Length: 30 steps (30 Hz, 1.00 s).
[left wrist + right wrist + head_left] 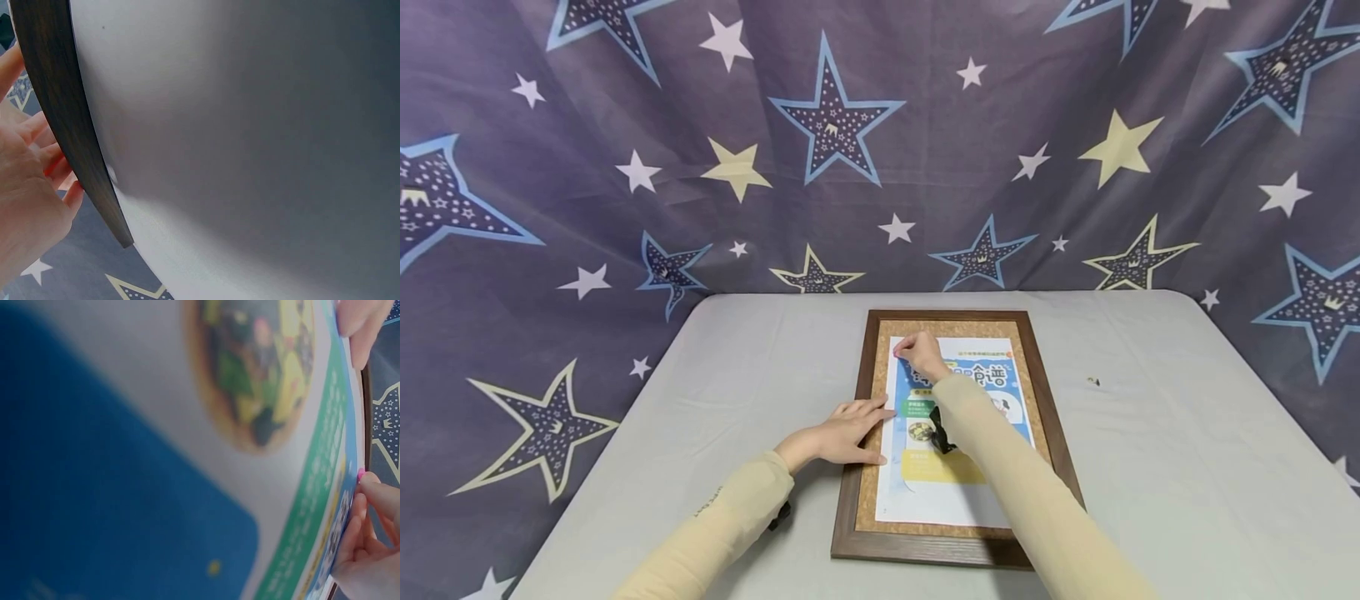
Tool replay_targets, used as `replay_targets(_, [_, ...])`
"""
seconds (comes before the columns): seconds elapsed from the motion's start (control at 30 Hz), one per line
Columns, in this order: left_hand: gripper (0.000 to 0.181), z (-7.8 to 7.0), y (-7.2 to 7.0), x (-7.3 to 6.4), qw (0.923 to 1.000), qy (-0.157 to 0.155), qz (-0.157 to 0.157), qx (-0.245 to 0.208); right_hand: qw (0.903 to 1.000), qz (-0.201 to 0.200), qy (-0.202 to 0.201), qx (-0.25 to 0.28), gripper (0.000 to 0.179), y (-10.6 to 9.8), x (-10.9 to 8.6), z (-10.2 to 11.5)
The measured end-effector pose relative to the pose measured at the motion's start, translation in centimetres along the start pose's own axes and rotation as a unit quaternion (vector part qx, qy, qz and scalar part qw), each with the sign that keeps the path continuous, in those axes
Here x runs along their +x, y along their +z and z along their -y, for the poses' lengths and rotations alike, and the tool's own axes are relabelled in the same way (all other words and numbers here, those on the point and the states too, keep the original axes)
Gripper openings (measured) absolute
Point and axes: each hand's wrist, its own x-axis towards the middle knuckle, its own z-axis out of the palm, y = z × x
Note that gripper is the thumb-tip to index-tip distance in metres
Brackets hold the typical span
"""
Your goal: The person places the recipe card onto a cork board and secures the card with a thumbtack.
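A printed poster (940, 508) with blue, green and yellow areas lies on a cork board (868, 500) in a brown wooden frame (917, 548). At the poster's upper left corner my right hand (925, 354) pinches a pink push pin (361, 474) between thumb and finger, right at the paper. My left hand (848, 432) lies spread across the frame's left side, its fingertips at the poster's left edge. The left wrist view shows that hand (31, 187) beyond the dark frame edge (69, 112). A small orange-red spot shows at the poster's upper right corner.
The board lies on a table with a light grey cover (760, 367). To its right is a small dark and yellowish item (1093, 381). A purple-grey curtain (925, 183) with stars hangs behind and beside the table.
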Motion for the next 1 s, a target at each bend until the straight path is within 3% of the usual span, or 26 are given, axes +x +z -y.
replay_targets(0.07, [0.069,-0.1,0.0,0.0,1.0,-0.002,0.001,0.002,0.9997,-0.016,-0.016,0.006,0.016,0.7,0.7,-1.3])
replay_targets(0.2, [0.069,-0.1,-0.1,-0.1,1.0,-0.001,0.002,-0.001,0.9995,-0.025,-0.019,-0.001,0.016,0.9,0.7,-1.4])
replay_targets(0.23, [0.069,-0.1,-0.1,-0.1,1.0,0.0,0.001,0.0,0.9997,-0.022,-0.011,-0.005,0.014,-0.2,-0.6,0.5])
replay_targets(0.3, [0.069,-0.1,0.0,-0.1,1.0,0.002,-0.001,0.001,0.9998,-0.009,0.002,-0.015,0.01,-0.7,-1.1,1.6])
replay_targets(0.4, [0.069,-0.1,0.0,-0.1,1.0,0.003,-0.004,0.006,0.9992,-0.012,-0.016,-0.035,0.007,-1.0,-1.5,2.4])
replay_targets(0.43, [0.069,0.0,0.0,-0.1,1.0,0.004,-0.005,0.008,0.9991,-0.008,-0.022,-0.035,0.008,-0.9,-1.3,2.2])
replay_targets(0.47, [0.069,0.0,0.0,-0.1,0.9999,0.004,-0.005,0.008,0.9983,-0.012,-0.039,-0.04,0.009,0.3,0.3,0.1])
replay_targets(0.53, [0.069,0.0,0.0,-0.1,0.9999,0.003,-0.005,0.009,0.9965,-0.024,-0.063,-0.05,0.012,1.1,1.2,-1.3])
replay_targets(0.67, [0.07,0.0,0.1,0.0,1.0,-0.001,-0.001,0.006,0.9963,-0.01,-0.063,-0.057,0.01,1.5,1.7,-2.2])
replay_targets(0.73, [0.07,0.1,0.2,0.0,1.0,-0.003,0.0,0.006,0.9968,-0.001,-0.069,-0.042,0.01,0.6,0.5,-0.8])
replay_targets(0.87, [0.071,0.0,0.1,0.0,1.0,-0.005,0.0,0.002,0.9982,0.02,-0.055,-0.013,0.009,-2.6,-3.1,4.5])
replay_targets(0.93, [0.071,0.0,0.1,0.0,1.0,-0.005,-0.001,-0.001,0.9991,0.03,-0.017,-0.026,0.01,-3.9,-4.7,7.1])
replay_targets(1.0, [0.071,-0.1,0.1,0.0,1.0,-0.005,0.0,-0.002,0.9989,0.039,-0.002,-0.025,0.011,-4.4,-5.1,7.9])
